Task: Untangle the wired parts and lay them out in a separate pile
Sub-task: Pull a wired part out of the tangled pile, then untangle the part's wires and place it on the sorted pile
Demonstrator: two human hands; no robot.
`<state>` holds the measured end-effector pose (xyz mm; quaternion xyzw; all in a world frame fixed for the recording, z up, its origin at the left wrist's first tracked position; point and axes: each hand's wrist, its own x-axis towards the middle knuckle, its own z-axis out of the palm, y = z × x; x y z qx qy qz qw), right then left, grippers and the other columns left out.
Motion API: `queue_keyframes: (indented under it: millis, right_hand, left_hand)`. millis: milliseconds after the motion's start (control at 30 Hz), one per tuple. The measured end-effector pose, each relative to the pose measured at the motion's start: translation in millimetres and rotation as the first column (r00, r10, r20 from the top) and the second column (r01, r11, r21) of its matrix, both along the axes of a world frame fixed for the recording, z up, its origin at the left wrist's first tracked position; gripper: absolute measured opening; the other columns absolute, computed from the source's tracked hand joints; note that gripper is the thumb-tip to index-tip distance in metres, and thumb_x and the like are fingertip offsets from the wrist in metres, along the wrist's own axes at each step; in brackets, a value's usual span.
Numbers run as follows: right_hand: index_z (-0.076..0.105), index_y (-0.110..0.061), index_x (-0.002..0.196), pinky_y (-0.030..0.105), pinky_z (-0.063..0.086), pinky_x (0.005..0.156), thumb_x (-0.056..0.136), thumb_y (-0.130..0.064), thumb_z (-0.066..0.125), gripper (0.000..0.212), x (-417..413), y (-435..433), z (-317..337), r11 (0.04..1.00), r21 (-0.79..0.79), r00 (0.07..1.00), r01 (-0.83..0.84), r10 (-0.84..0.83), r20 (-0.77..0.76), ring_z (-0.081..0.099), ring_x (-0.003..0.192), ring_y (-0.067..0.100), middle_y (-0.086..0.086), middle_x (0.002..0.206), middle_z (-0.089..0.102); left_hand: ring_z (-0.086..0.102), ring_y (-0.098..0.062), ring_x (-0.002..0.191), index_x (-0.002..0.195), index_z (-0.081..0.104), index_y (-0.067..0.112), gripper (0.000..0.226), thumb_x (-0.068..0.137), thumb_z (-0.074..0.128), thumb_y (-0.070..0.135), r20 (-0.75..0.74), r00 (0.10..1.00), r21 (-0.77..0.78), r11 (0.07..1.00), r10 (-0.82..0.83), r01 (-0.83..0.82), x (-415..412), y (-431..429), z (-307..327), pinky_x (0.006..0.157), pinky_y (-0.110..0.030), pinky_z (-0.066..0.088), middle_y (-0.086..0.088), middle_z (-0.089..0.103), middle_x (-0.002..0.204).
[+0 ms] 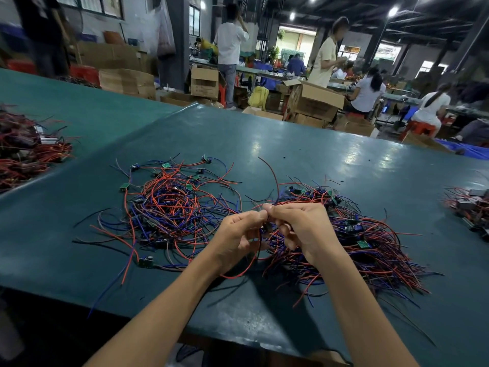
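1. A broad workbench covered in dark green sheeting (pixel 330 160) fills the foreground of a busy workshop. Beyond its far edge, workers sit and stand among brown cardboard boxes (pixel 315 102).
2. Two heaps of small green circuit boards with thin red, blue and black leads lie side by side on the sheeting. A loose heap (pixel 172 205) is on the left and a denser heap (pixel 365 242) on the right.
3. Further tangles of red and dark wiring (pixel 23 154) sit near the table's far left and far right edges.
4. Two bare forearms reach in from the near edge and converge above the gap between the two central heaps, with the wrists lifted clear of the table.
5. The left hand (pixel 238 234) has its palm turned inward, thumb and forefinger pinched together and the other fingers curled. The right hand (pixel 299 226) shows its back to the camera and pinches in the same way. Its fingertips meet those of the left hand.
6. Both hands grip a single wired part (pixel 267 227), held just above the sheeting. Its dark body is mostly hidden between the palms.
7. A red lead (pixel 243 274) from the part loops down beneath the left hand. A dark lead (pixel 272 173) arcs upward from the pinched fingertips.
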<state>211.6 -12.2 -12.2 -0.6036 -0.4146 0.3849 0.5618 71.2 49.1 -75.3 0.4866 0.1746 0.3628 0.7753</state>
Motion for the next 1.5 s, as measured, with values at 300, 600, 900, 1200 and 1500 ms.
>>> queue_keyframes:
  millis: [300,600,900,1200,1500]
  right_hand:
    - [0.069,-0.005,0.057,0.019,0.028,0.033,0.083,-0.023,0.082,0.034,-2.2,-2.8,-4.8,1.0,-0.026,1.0,-0.002,0.002,-0.004,0.037,0.036,0.014,0.004,0.049,0.048]
    - [0.077,-0.002,0.067,0.02,0.029,0.034,0.084,-0.022,0.081,0.027,-5.5,-3.8,-9.9,1.0,-0.006,1.0,0.009,-0.009,0.004,0.038,0.038,0.013,0.004,0.05,0.05]
    - [0.072,0.01,0.083,0.02,0.02,0.031,0.082,-0.013,0.08,0.024,1.7,3.1,1.7,0.992,-0.12,0.983,0.033,-0.055,-0.177,0.031,0.037,0.009,0.003,0.054,0.046]
    - [0.064,-0.001,0.082,0.014,0.019,0.026,0.089,-0.013,0.072,0.016,15.1,16.3,11.3,0.983,-0.15,0.893,-0.105,0.027,-0.449,0.026,0.031,0.001,-0.005,0.054,0.041]
    - [0.061,-0.003,0.081,0.01,0.018,0.026,0.089,-0.014,0.069,0.016,27.7,29.0,29.5,0.982,-0.155,0.817,-0.108,-0.001,-0.577,0.026,0.026,0.0,-0.009,0.048,0.034]
  left_hand:
    - [0.065,-0.026,0.084,0.084,0.076,0.01,0.012,0.08,0.075,0.021,-0.024,0.985,0.183,0.97,0.169,-0.162,1.8,-1.7,-6.3,0.075,-0.04,0.057,-0.013,0.072,0.086]
    - [0.07,-0.02,0.085,0.091,0.08,0.012,0.028,0.076,0.079,0.036,-0.047,0.968,0.261,0.938,0.247,-0.226,-0.2,-1.6,-11.4,0.08,-0.033,0.056,-0.012,0.076,0.09]
    - [0.073,-0.029,0.089,0.081,0.079,0.007,0.013,0.075,0.079,0.018,-0.003,0.972,0.313,0.924,0.234,-0.222,0.2,2.0,-13.1,0.09,-0.035,0.055,-0.02,0.076,0.09]
    - [0.067,-0.019,0.079,0.082,0.075,-0.006,0.016,0.077,0.077,0.01,-0.019,0.967,0.328,0.915,0.255,-0.235,0.5,-3.0,-7.9,0.077,-0.024,0.051,-0.018,0.074,0.081]
    - [0.068,-0.026,0.084,0.085,0.075,-0.008,0.009,0.083,0.078,0.0,-0.078,0.959,0.367,0.902,0.272,-0.226,-1.6,-6.6,-4.3,0.083,-0.033,0.052,-0.027,0.073,0.09]
